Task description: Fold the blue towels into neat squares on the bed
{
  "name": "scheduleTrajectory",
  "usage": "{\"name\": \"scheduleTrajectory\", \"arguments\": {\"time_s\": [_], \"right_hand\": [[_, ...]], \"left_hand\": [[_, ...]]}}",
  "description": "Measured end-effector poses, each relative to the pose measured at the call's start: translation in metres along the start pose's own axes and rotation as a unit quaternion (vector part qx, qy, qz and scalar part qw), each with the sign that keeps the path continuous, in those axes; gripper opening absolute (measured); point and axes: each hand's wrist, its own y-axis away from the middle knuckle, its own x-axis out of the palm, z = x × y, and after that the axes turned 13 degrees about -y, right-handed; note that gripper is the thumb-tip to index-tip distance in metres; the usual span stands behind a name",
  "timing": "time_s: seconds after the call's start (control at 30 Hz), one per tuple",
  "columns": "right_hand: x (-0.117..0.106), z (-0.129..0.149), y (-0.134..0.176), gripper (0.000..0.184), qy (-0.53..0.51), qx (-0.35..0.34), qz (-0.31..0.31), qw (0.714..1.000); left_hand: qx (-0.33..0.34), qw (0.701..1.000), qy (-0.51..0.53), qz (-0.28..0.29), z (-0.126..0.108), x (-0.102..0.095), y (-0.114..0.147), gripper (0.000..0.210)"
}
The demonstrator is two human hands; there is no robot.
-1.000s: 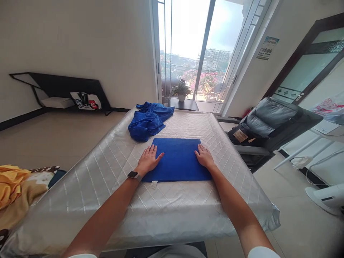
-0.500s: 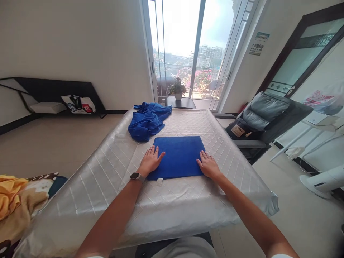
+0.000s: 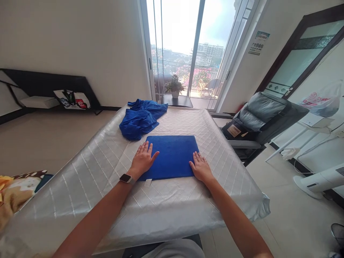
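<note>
The table (image 3: 163, 204) fills most of the lower view under a silvery quilted cover (image 3: 88, 168) that hides its top and near side, and its near left corner runs out of view. To the right, a grey armchair (image 3: 264, 111) is partly hidden behind the table's edge. At the left edge, a heap of yellow and brown fabric (image 3: 18, 190) is cut off.

A flat blue cloth (image 3: 172, 157) lies in the middle of the table. Its long axis appears to run left to right, roughly along the table's far edge, with its shorter sides pointing near to far. How many layers it has cannot be told. Just beyond its far left corner is a crumpled blue cloth (image 3: 139, 122), its shape lost in folds.

The left hand (image 3: 142, 159) lies flat over the left edge, its grip spread, thumb out across the cloth. The right hand (image 3: 201, 168) rests likewise spread over the right edge, hiding the near right corner. Both palms are out of sight. A watch (image 3: 125, 178) with a dark face circles the left wrist. A white tag (image 3: 148, 183) sticks out from the near edge, its print unreadable.
</note>
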Motion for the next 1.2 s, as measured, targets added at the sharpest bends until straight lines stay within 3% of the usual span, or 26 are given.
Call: {"name": "scheduleTrajectory", "arguments": {"time_s": [0.1, 0.27, 0.37, 0.43, 0.5, 0.57, 0.8, 0.9, 1.0, 1.2], "right_hand": [[0.001, 0.001, 0.0, 0.068, -0.011, 0.003, -0.003, 1.0], [0.001, 0.001, 0.002, 0.065, -0.006, -0.004, -0.01, 1.0], [0.001, -0.001, 0.004, 0.064, 0.008, -0.016, -0.002, 1.0], [0.002, -0.001, 0.005, 0.064, 0.01, -0.018, -0.005, 1.0], [0.002, -0.001, 0.004, 0.064, 0.006, -0.014, -0.013, 1.0], [0.002, 0.001, 0.003, 0.064, -0.002, -0.009, -0.017, 1.0], [-0.001, 0.004, 0.001, 0.066, -0.013, 0.006, -0.005, 1.0], [0.0, 0.003, 0.001, 0.066, -0.007, 0.005, -0.002, 1.0], [-0.001, 0.003, 0.001, 0.066, 0.003, 0.0, -0.007, 1.0], [-0.003, 0.005, 0.004, 0.066, 0.024, 0.002, -0.009, 1.0]], "left_hand": [[0.081, 0.996, 0.031, 0.0, -0.039, -0.015, 0.004, 0.077], [0.244, 0.966, 0.085, -0.007, -0.136, -0.03, 0.004, 0.076], [0.261, 0.959, 0.113, -0.001, -0.179, -0.027, -0.004, 0.076], [0.24, 0.963, 0.12, 0.017, -0.188, -0.02, -0.01, 0.076], [0.219, 0.968, 0.117, 0.029, -0.179, -0.014, -0.012, 0.075], [0.203, 0.973, 0.105, 0.041, -0.156, -0.009, -0.009, 0.076], [0.095, 0.99, 0.031, 0.097, -0.033, 0.0, 0.038, 0.08], [0.056, 0.993, 0.008, 0.099, 0.002, 0.005, 0.063, 0.083], [0.036, 0.995, 0.004, 0.093, 0.013, 0.006, 0.078, 0.086], [0.033, 0.994, 0.01, 0.102, 0.006, -0.001, 0.078, 0.09]]}}
